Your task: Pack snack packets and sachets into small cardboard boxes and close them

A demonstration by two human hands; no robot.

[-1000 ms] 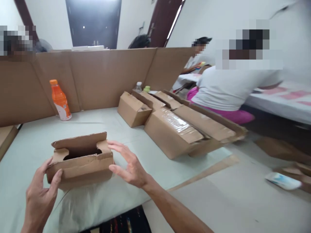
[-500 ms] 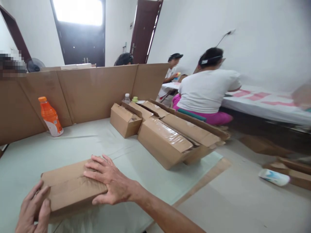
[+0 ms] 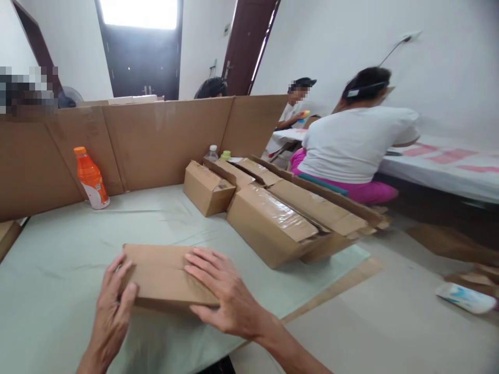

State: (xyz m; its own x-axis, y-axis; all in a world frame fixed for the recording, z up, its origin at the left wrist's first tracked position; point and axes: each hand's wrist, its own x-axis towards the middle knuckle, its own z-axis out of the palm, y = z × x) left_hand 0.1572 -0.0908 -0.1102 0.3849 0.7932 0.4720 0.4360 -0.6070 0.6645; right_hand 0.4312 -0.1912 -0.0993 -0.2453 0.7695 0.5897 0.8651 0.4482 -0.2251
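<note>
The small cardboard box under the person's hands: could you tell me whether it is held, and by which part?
Both hands press the small cardboard box: left hand on its left end, right hand flat on top.

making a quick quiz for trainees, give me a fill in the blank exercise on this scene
1. Both hands, the left hand and the right hand, rest on a closed cardboard ____.
2. The bottle by the cardboard wall is ____ in colour.
3. The small box lies on a pale ____ cloth.

Missing words: box; orange; green
</note>
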